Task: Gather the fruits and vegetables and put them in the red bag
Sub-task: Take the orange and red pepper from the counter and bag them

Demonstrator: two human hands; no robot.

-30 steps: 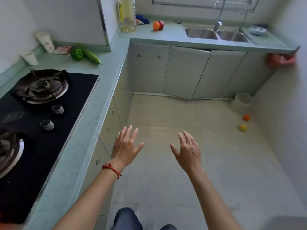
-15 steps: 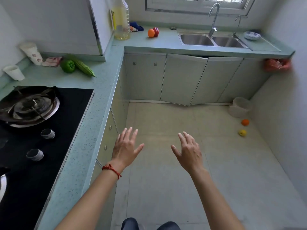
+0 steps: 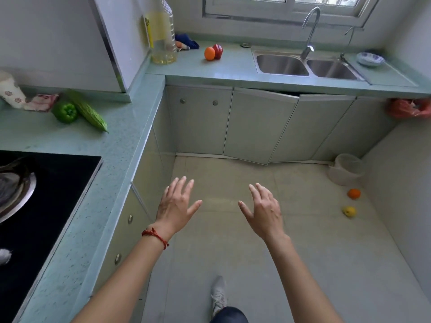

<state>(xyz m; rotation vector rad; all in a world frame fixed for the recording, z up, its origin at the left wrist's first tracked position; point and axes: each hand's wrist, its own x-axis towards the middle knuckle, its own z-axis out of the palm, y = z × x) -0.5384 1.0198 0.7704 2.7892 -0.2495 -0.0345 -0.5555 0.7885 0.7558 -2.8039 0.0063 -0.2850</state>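
Closer now: the stove [image 3: 46, 194] has slid toward the lower left edge of the frame and the far counter [image 3: 233, 71] with its sink [image 3: 305, 64] sits larger and lower than a second ago, so the person has stepped forward; one shoe [image 3: 218, 294] shows at bottom centre.

Left hand [image 3: 175, 206] and right hand [image 3: 263, 210]: both empty, fingers spread wide, palms down, mid-frame over bare floor, posture unchanged across the three frames. Red cord on left wrist.

Task items, none touched:
- green pepper [image 3: 65, 111] and bitter gourd [image 3: 89, 113], touching, left counter, left of frame.
- orange [image 3: 209, 53] touching red apple [image 3: 217, 51], far counter, upper centre, near oil bottle [image 3: 162, 33].
- second orange [image 3: 354, 193] and yellow fruit [image 3: 349, 211], on the floor at right, near a white tub [image 3: 347, 169].
- red bag [image 3: 408, 108], hanging under the counter edge, right edge of frame, well apart from both hands.

Judgement: still the approach step; nothing collected. Floor fruit lies nearest the bag.

Room: narrow L-shaped kitchen, pale green counters, tiled floor, one cabinet door ajar below the sink.
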